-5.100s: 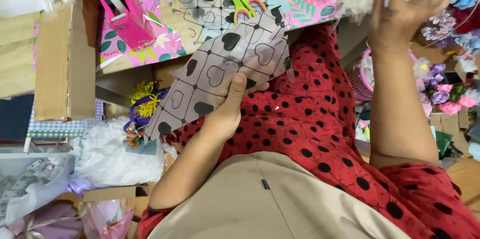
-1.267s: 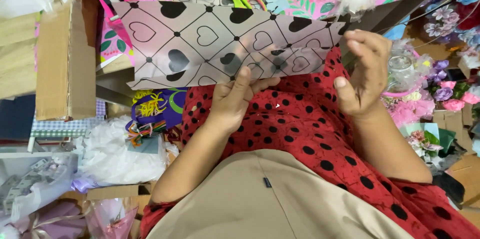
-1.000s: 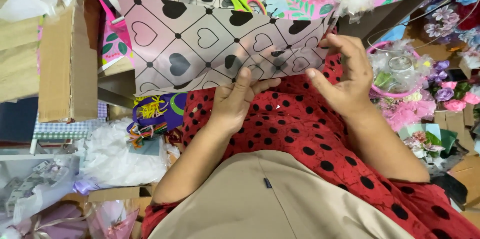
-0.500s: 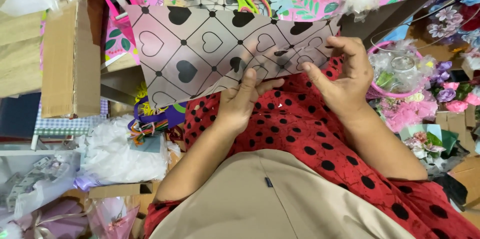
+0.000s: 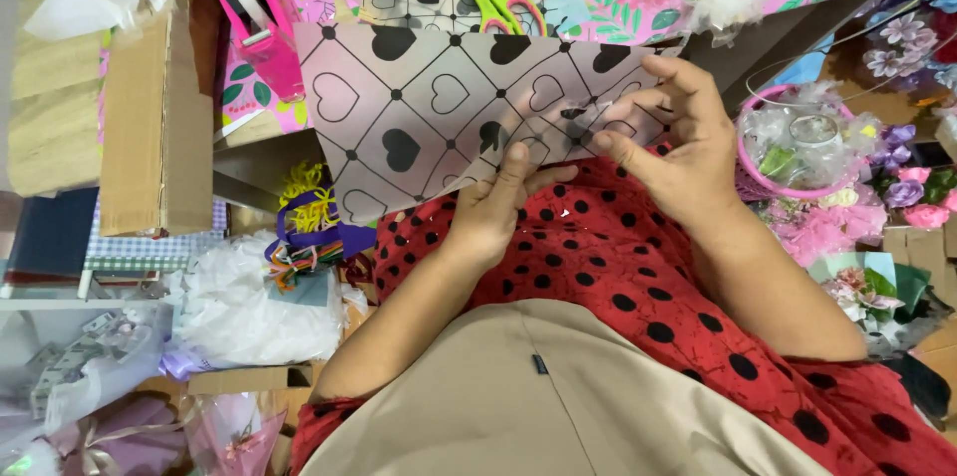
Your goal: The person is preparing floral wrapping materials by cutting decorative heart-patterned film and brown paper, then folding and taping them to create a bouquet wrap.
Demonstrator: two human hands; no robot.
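Heart-patterned paper sheet lies over the lap, long axis left to right. Left hand pinches the lower edge, thumb on top. Right hand pinches the right end, fingers closed on it. Scissors rest beyond, untouched.

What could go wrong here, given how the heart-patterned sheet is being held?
The heart-patterned sheet is gripped only along its lower right edge by the left hand and right hand, so the free left part may sag or crease. It also overhangs the green-handled scissors and could snag on them.
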